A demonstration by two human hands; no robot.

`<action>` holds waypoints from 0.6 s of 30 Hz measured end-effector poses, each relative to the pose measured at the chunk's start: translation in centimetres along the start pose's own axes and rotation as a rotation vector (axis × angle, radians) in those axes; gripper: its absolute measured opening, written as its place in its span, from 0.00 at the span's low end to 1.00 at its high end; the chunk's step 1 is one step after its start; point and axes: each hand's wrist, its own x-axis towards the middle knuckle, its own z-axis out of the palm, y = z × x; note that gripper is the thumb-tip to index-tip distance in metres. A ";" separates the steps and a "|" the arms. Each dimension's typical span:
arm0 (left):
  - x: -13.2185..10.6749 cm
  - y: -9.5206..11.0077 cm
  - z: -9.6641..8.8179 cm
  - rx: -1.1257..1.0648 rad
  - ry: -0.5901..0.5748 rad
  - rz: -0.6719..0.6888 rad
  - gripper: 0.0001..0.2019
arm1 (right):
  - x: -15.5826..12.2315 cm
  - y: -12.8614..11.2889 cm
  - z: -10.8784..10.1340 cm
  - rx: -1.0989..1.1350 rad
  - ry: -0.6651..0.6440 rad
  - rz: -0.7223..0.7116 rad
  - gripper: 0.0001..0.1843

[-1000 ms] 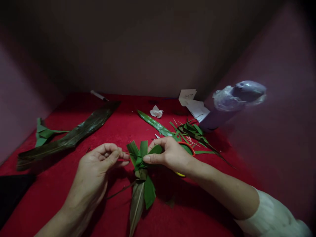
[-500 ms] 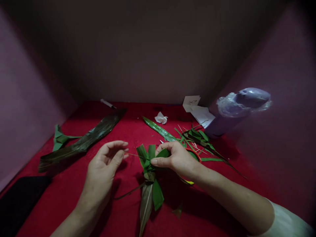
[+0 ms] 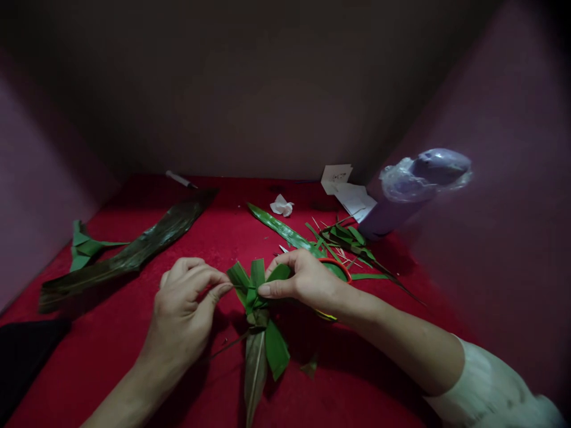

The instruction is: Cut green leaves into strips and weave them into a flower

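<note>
Front and centre, it's the leaf bundle [image 3: 254,300], held over the red worktop [image 3: 361,380] between both hands, green flaps fanned at the top, a brown knot at the middle and a long brown tip pointing toward the wearer. The right hand [image 3: 307,282], its arm in a pale sleeve [image 3: 486,380], has the green part gripped between thumb and fingers; the left hand [image 3: 190,306] comes in close on the other side, thumb and fingertips pinched on a fine strand [image 3: 239,288]. Just behind the right hand, scissors [image 3: 341,266] show an orange handle, with a green leaf [image 3: 281,226] beyond, and leaf scraps [image 3: 352,238] tangled among thin sticks [image 3: 342,257]. Over to the left, a folded leaf [image 3: 84,246] lies by a long dark leaf [image 3: 151,244]. Now the writing: a white card [image 3: 336,178] at the back carries small dark marks, too tiny to read, and it stands just behind papers [image 3: 355,199] beside the plastic-topped purple container [image 3: 388,217]. A crumpled tissue [image 3: 282,205] sits near mid-worktop.
</note>
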 end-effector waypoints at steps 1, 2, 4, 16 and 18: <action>0.0 -0.1 0.0 0.007 0.005 0.002 0.07 | 0.0 0.1 0.0 -0.007 -0.003 0.003 0.12; 0.0 -0.1 -0.1 0.014 0.014 -0.001 0.07 | 0.1 0.1 0.0 -0.016 -0.001 0.002 0.13; -0.1 -0.3 -0.1 0.023 0.028 -0.011 0.07 | 0.0 0.1 0.0 -0.025 0.012 -0.002 0.14; 0.2 -0.5 -0.5 0.088 0.025 -0.029 0.07 | 0.1 0.3 -0.2 -0.023 0.028 -0.029 0.11; 0.2 -0.6 -0.6 0.106 0.024 -0.036 0.07 | 0.2 0.4 -0.2 -0.026 0.028 -0.029 0.10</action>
